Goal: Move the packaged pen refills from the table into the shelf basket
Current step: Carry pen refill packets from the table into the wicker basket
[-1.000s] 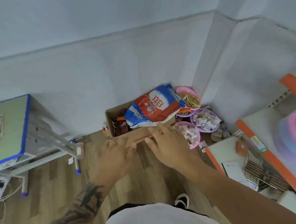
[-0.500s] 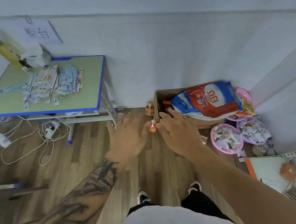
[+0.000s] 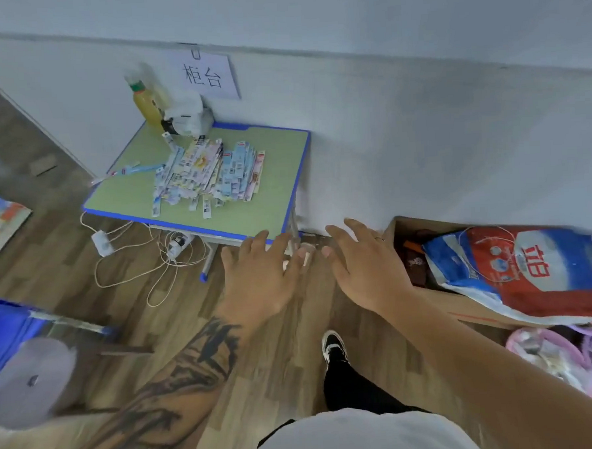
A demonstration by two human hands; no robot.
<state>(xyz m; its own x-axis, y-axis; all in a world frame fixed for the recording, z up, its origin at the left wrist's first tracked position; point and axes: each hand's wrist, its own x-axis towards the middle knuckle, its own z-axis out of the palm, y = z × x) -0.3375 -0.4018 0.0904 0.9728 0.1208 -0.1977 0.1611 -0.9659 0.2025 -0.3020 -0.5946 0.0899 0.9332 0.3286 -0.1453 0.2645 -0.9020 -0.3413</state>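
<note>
Both hands empty: our left hand (image 3: 259, 277) and right hand (image 3: 365, 265) hang mid-frame with fingers spread and relaxed, gripping nothing, palms down over the wood floor (image 3: 128, 322). They sit just below the near right corner of the table (image 3: 278, 177), not yet over it.

Step in hand, as we judge it: the reach to the table for a load. Best to bring both hands over the heap and gather from its edges inward, squaring the packets into a stack before lifting, since loose flat packets will likely slide apart.

Packaged pen refills (image 3: 206, 174) lie in a fanned, overlapping heap at centre of the green tabletop, upper middle of frame. Long narrow packets, pale blue, white and pink, a few strays at the near edge. Shelf basket not in view.
</note>
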